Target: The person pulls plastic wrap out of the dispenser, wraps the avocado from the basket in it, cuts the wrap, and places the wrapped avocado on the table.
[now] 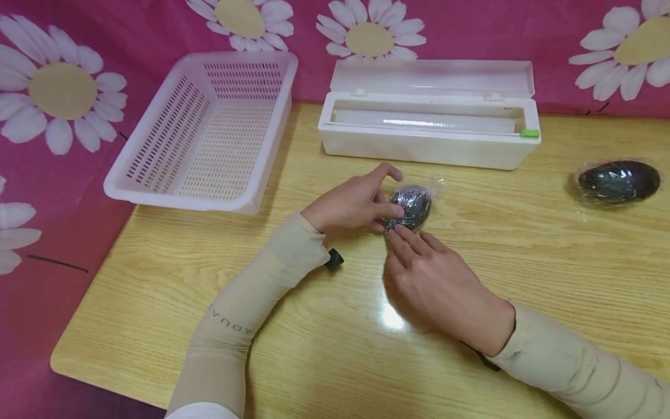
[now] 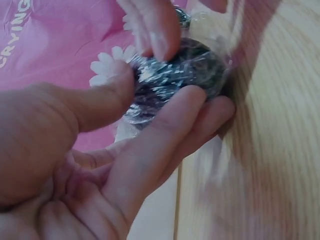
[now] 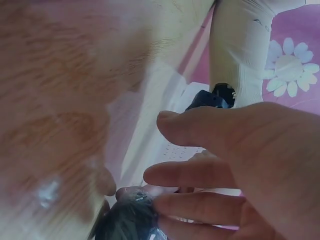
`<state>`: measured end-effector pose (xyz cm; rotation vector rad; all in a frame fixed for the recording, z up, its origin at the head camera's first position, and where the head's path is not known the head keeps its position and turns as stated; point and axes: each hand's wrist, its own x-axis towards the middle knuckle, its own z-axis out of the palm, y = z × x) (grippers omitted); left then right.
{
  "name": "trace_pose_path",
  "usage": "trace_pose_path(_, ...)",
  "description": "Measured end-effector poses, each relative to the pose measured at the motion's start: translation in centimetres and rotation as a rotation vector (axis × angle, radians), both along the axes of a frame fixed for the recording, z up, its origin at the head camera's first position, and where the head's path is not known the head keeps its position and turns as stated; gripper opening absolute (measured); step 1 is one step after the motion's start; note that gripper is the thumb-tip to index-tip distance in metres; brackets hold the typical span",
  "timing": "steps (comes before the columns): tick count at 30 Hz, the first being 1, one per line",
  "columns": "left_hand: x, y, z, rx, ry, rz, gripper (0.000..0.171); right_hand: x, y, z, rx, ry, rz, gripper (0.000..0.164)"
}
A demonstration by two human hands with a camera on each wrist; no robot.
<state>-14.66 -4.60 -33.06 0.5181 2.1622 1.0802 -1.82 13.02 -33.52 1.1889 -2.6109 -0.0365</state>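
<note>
A dark oval fruit or vegetable [image 1: 417, 205] wrapped in clear cling film lies on the table before me, a loose twist of film sticking out at its far right. My left hand [image 1: 348, 205] holds it from the left, thumb on one side and fingers curled under the other, as the left wrist view shows. At its near end, the fingertips of my right hand [image 1: 445, 285] touch the film; these fingers are nearly straight, with the thumb apart in the right wrist view. Whether the item is an eggplant or something similar, I cannot tell.
A second film-wrapped dark oval item [image 1: 619, 181] lies at the right. Behind my hands stands a white cling film box [image 1: 426, 145], lid up, roll [image 1: 424, 122] inside. A white plastic basket [image 1: 183, 202] is at the left. Flowered pink cloth [image 1: 309, 75] borders the wooden table [image 1: 335, 349].
</note>
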Motion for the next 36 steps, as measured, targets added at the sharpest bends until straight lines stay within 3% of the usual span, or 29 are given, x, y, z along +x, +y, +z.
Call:
trace_pose_path(3,-0.1,0.0,0.0,-0.041,0.025,-0.024,0.071,0.0,0.1,0.0,0.032,-0.014,-0.009,0.018)
trace_pose_path(6,-0.2,0.0,-0.1,-0.083,0.048,-0.032,0.081,-0.2,0.1,0.2,-0.001,-0.047,0.018,0.016)
trace_pose_path(11,-0.2,0.0,-0.3,-0.097,0.064,-0.031,0.082,-1.4,1.0,1.5,-0.167,-0.066,0.124,0.018)
trace_pose_path(14,-0.2,0.0,-0.3,-0.088,0.081,-0.041,0.082,-2.7,2.2,2.5,-0.268,-0.057,0.141,0.015)
trace_pose_path(20,-0.2,-0.2,-0.3,-0.021,0.107,-0.080,0.101,-6.3,5.3,2.9,-0.438,-0.043,0.002,0.018)
trace_pose_path(25,0.0,-0.4,0.0,-0.045,0.136,-0.151,0.093,-8.5,7.0,2.4,-0.489,-0.203,-0.106,0.028)
trace_pose_path(30,0.2,-0.4,0.0,-0.012,0.133,-0.164,0.076,-9.4,7.9,1.7,-0.475,-0.370,-0.157,0.028)
trace_pose_path(36,0.0,-0.2,0.0,-0.096,0.141,-0.156,0.074,-9.7,8.1,1.1,-0.449,-0.386,-0.164,0.018)
